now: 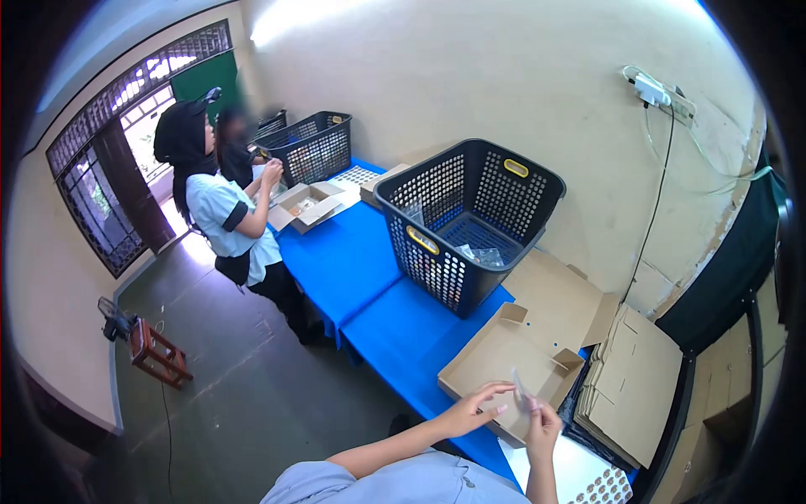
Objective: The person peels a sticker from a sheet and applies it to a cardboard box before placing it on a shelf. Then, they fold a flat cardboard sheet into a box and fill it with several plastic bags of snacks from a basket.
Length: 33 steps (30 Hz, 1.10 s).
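Pinching a small clear packet (518,386) between thumb and fingertips, the person's right hand (544,422) is holding it tilted above the near side of an open cardboard box (495,357). The left hand (483,412) is reaching in from the other side, its fingers extending toward the packet and its thumb standing a little apart; whether any of its fingertips are touching the packet, one cannot tell. The box is resting on a blue-covered table (374,311), its lid spreading open toward the wall.

Beside the box, a stack of flattened cardboard (630,378) is leaning at a slant. Below the right hand, a white sheet (579,462) bearing rows of round brown stickers is lying near the table's edge. Farther along, a large black basket (453,290) with yellow-rimmed handles is standing on the table, and some clear packets (483,255) are lying inside it.

Beyond the basket, a co-worker (222,210) in a light blue top is standing at the table, raising both hands close together over a smaller open carton (315,218). A second black basket (329,151) is standing behind that carton. Across the floor, a fan (116,319) is sitting by a reddish wooden stool (159,349).
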### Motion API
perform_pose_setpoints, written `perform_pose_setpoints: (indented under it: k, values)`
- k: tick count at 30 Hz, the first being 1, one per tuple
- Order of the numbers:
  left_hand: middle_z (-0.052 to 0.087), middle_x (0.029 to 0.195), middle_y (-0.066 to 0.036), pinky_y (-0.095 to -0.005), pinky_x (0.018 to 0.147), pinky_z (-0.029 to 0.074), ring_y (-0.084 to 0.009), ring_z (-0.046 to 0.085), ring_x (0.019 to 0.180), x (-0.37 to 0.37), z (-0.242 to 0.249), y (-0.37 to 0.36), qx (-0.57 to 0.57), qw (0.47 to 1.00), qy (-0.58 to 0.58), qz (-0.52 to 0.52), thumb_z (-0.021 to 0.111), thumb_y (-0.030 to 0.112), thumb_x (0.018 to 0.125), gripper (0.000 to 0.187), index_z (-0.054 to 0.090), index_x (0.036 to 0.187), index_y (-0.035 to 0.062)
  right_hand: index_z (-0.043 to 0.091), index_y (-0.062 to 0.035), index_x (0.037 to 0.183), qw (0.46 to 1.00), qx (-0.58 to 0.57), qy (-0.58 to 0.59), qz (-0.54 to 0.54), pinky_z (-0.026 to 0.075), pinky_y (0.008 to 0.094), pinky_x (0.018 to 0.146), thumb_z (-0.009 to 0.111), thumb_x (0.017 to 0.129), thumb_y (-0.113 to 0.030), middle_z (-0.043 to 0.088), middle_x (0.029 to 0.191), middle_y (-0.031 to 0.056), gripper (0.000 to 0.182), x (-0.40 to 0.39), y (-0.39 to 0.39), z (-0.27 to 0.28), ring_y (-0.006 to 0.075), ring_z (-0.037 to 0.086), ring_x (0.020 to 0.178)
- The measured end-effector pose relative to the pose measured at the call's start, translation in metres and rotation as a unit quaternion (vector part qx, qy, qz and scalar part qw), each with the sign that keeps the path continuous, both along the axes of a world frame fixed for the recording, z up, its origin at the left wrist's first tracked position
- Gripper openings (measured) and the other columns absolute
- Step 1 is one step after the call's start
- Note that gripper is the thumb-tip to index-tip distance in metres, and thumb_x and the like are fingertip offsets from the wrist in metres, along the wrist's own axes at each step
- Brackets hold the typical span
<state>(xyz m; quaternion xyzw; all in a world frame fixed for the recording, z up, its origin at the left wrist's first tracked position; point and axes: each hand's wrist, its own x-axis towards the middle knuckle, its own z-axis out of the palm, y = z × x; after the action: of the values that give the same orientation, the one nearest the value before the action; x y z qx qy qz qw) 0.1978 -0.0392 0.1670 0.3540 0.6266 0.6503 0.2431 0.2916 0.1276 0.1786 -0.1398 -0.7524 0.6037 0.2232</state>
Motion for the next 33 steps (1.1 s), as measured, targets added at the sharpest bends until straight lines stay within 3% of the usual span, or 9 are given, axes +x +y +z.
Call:
perform_pose_setpoints:
  k: [9, 11, 13, 14, 16, 23, 25, 29, 33]
  values:
    - [0.05, 0.13, -0.011, -0.0342, 0.106, 0.033, -0.0185, 0.042, 0.127, -0.069, -0.004, -0.024, 0.057, 0.996, -0.04, 0.055, 0.061, 0.023, 0.091, 0.049, 0.044, 0.133, 0.0021, 0.059, -0.0027, 0.121, 0.987, 0.16, 0.007, 0.017, 0.039, 0.0381, 0.092, 0.059, 0.09, -0.016, 0.057, 0.103, 0.0135, 0.033, -0.085, -0.065, 0.008, 0.0277, 0.047, 0.105]
    - [0.061, 0.115, -0.008, -0.0299, 0.097, 0.04, -0.0155, 0.054, 0.112, -0.09, -0.01, -0.034, 0.073, 0.992, -0.054, 0.085, 0.06, 0.019, 0.092, 0.034, 0.055, 0.121, 0.0013, 0.058, 0.001, 0.114, 0.975, 0.175, 0.038, -0.133, 0.039, 0.0372, 0.091, 0.065, 0.085, -0.01, 0.055, 0.102, 0.0132, 0.032, -0.11, -0.081, 0.007, 0.0271, 0.046, 0.108]
    - [0.066, 0.099, -0.007, -0.0277, 0.086, 0.045, -0.011, 0.058, 0.097, -0.108, -0.01, -0.047, 0.069, 0.99, -0.086, 0.085, 0.058, 0.016, 0.094, 0.022, 0.061, 0.108, 0.0004, 0.056, 0.0027, 0.106, 0.971, 0.062, 0.088, -0.214, 0.042, 0.0339, 0.087, 0.07, 0.081, -0.007, 0.057, 0.099, 0.01, 0.03, -0.136, -0.098, 0.009, 0.022, 0.05, 0.103]
    - [0.066, 0.091, -0.005, -0.0257, 0.079, 0.046, -0.0074, 0.057, 0.088, -0.117, -0.009, -0.053, 0.059, 0.992, -0.06, 0.091, 0.054, 0.018, 0.096, 0.023, 0.062, 0.105, -0.0008, 0.058, 0.0019, 0.103, 0.99, -0.054, 0.048, -0.125, 0.043, 0.0313, 0.083, 0.069, 0.082, -0.008, 0.059, 0.096, 0.0077, 0.026, -0.144, -0.092, -0.006, 0.0186, 0.053, 0.097]
    - [0.066, 0.09, -0.004, -0.0255, 0.08, 0.045, -0.007, 0.056, 0.088, -0.136, -0.012, -0.067, 0.03, 0.995, -0.058, 0.078, 0.053, 0.02, 0.097, 0.024, 0.062, 0.105, -0.001, 0.063, -0.0013, 0.095, 0.985, -0.169, -0.024, -0.022, 0.045, 0.0247, 0.076, 0.069, 0.086, -0.014, 0.064, 0.086, 0.0021, 0.017, -0.152, -0.095, -0.014, 0.0104, 0.058, 0.081]
    - [0.06, 0.108, -0.004, -0.0259, 0.084, 0.046, -0.0106, 0.057, 0.094, -0.173, -0.018, -0.082, 0.097, 0.972, -0.206, -0.054, 0.057, 0.023, 0.095, 0.036, 0.051, 0.121, -0.0008, 0.063, -0.0023, 0.101, 0.895, -0.405, 0.137, -0.124, 0.046, 0.0264, 0.083, 0.064, 0.09, -0.024, 0.065, 0.094, 0.0038, 0.024, -0.174, -0.124, -0.025, 0.0111, 0.06, 0.089]
    - [0.059, 0.113, -0.006, -0.0288, 0.09, 0.046, -0.0125, 0.056, 0.105, -0.182, -0.034, -0.085, -0.061, 0.976, -0.175, -0.111, 0.059, 0.018, 0.094, 0.034, 0.05, 0.122, 0.0005, 0.061, -0.002, 0.105, 0.901, -0.394, 0.125, -0.132, 0.046, 0.0268, 0.086, 0.062, 0.092, -0.02, 0.064, 0.095, 0.0039, 0.022, -0.176, -0.126, -0.026, 0.0119, 0.059, 0.093]
    - [0.058, 0.114, -0.007, -0.0288, 0.088, 0.048, -0.0134, 0.057, 0.103, -0.187, -0.042, -0.083, -0.013, 0.971, -0.222, -0.087, 0.06, 0.018, 0.093, 0.036, 0.049, 0.122, -0.0004, 0.058, 0.0001, 0.112, 0.963, -0.229, 0.074, -0.12, 0.045, 0.0285, 0.091, 0.061, 0.092, -0.014, 0.064, 0.099, 0.0059, 0.024, -0.183, -0.144, -0.013, 0.014, 0.059, 0.1]
    - [0.058, 0.114, -0.008, -0.0273, 0.088, 0.047, -0.0125, 0.057, 0.102, -0.197, -0.041, -0.079, -0.014, 0.974, -0.194, -0.113, 0.056, 0.02, 0.095, 0.038, 0.047, 0.125, -0.0022, 0.057, 0.0021, 0.115, 0.962, -0.271, 0.003, -0.04, 0.045, 0.0278, 0.09, 0.062, 0.091, -0.012, 0.064, 0.107, 0.0077, 0.028, -0.176, -0.134, -0.033, 0.0133, 0.058, 0.099]
